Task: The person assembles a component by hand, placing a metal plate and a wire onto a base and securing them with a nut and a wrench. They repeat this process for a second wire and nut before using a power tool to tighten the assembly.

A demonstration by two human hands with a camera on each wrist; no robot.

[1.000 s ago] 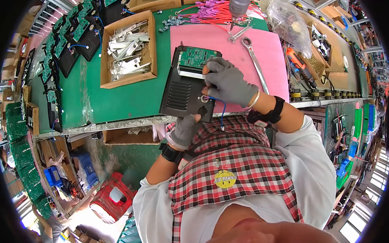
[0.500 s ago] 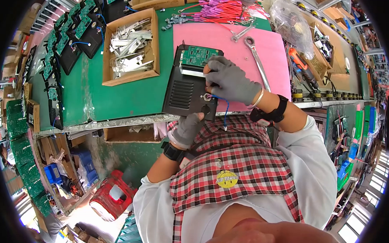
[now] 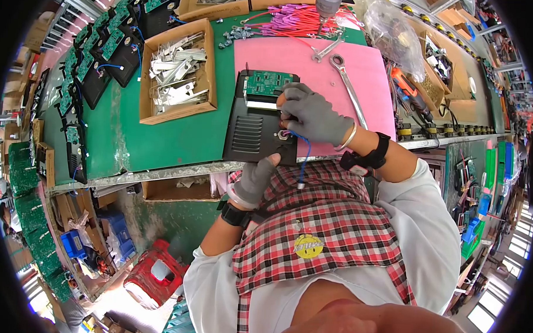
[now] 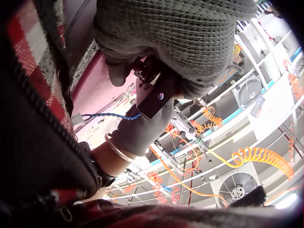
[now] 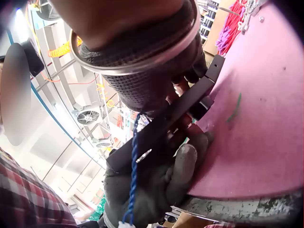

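Left hand [image 3: 255, 181] clasps the black panel [image 3: 267, 144] at its near edge, right hand [image 3: 316, 113] at right; blue cable [image 3: 309, 148] now dangles nearer, suggesting fine adjustment.

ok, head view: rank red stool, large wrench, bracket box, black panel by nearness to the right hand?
From the right hand, nearest first:
1. black panel: at its fingers
2. large wrench: just to its right, on the pink sheet
3. bracket box: to its left
4. red stool: lower left, below bench level
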